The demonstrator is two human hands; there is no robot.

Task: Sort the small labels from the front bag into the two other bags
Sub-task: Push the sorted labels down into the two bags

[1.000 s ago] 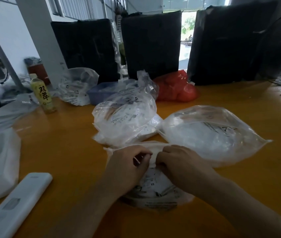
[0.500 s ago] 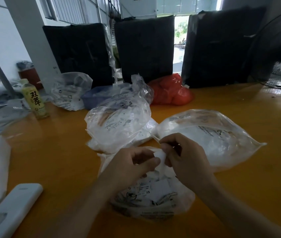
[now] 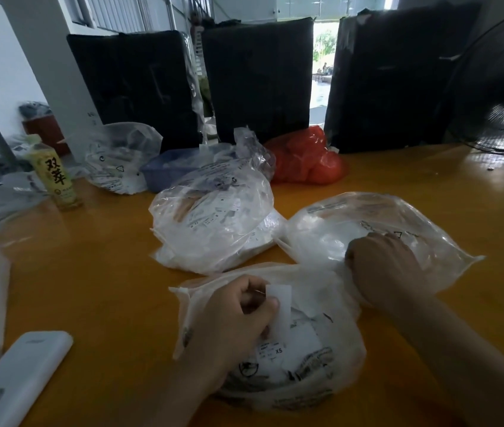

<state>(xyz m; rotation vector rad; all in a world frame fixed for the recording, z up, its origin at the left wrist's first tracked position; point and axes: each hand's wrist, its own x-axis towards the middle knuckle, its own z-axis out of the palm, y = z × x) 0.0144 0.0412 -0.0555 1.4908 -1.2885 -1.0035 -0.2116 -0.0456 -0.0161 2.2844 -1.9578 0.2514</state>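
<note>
Head view: left hand pinches a plain white label; right hand's grip unclear.

Front bag label reads "XS" (bottle: "双萃").

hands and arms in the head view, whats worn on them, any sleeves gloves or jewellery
Both are bare. The left hand and the right hand wear no gloves, and no rings, watch or wristband show. Both forearms are uncovered as far as the bottom edge of the picture, so no sleeve is in view. A small dark mark sits on the left hand near the wrist; what it is cannot be told.
</note>
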